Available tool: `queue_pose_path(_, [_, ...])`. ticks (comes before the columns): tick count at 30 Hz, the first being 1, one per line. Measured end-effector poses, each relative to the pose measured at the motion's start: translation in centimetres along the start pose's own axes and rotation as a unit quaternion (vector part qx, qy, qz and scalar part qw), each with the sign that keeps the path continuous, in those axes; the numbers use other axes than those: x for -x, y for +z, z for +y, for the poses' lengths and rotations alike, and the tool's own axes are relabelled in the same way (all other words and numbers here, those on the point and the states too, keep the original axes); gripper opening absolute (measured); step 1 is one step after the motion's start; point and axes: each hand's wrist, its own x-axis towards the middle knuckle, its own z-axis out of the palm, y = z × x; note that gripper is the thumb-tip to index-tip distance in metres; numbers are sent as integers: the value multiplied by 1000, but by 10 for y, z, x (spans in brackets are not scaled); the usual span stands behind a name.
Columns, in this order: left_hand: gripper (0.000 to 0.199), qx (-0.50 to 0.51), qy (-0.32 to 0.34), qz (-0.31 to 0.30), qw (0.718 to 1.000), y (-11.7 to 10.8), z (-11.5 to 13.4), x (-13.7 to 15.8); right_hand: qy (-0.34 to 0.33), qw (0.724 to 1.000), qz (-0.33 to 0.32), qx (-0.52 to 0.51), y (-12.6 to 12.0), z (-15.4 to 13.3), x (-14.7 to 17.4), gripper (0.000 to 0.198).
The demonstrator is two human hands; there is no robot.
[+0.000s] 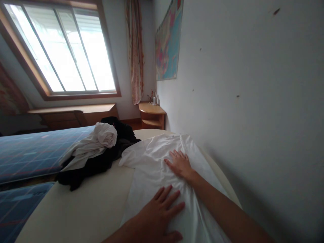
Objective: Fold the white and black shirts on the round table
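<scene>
A white shirt-like garment lies spread over a round cream-coloured table, with wrinkles running across it. My right hand rests on its upper part, palm down and fingers spread. Nearer to me, my left hand is also on or just over the cloth, its fingers stretched apart. Neither hand grips anything. Part of the garment's lower end is hidden by my arms and the frame's edge.
Left of the garment lies a pile of clothes, with a grey-white garment on black clothing. Blue checked mattresses stand beyond the table's left edge. A white wall runs close along the right. A corner shelf stands behind.
</scene>
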Motion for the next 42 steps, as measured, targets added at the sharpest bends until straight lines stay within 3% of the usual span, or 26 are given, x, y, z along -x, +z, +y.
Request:
queue_pose_path(12, [77,11,-25,3,1000,-2,2,4,10,1000,3,3,10,-1,-2,73])
queue_pose_path(14, [74,10,-33,24,999,-6,-1,2,-1,1000,13,-6,9,-1,1,72])
queue_pose_path(16, [62,-16,-87,86,992,-15,-12,-1,-10,1000,13,-11,7,0,3,71])
queue_pose_path(18, [48,-74,-183,182,963,-30,-33,0,-13,1000,7,-11,6,0,5,72])
queue_pose_path(20, [39,-145,-291,280,903,-49,-62,8,-14,1000,5,-9,4,-1,5,71])
queue_pose_path(22, [39,-189,-383,338,839,-65,-93,23,-15,1000,6,-9,4,-1,4,71])
queue_pose_path(24, [44,-193,-462,344,795,-75,-120,40,-18,1000,8,-10,4,-1,4,72])
queue_pose_path(26, [47,-133,-512,333,781,-77,-141,54,-22,1000,13,-11,6,-1,3,71])
queue_pose_path(29, [41,-49,-485,312,816,-69,-158,62,-23,999,21,-11,7,0,2,70])
queue_pose_path(32, [31,-52,-417,324,847,-58,-163,55,-24,999,22,-9,8,0,2,70])
queue_pose_path(36, [27,-78,-354,344,866,-48,-159,45,-24,999,23,-10,8,0,2,69])
queue_pose_path(42, [23,-104,-263,319,904,-41,-142,35,-37,998,54,-10,6,-6,-4,55])
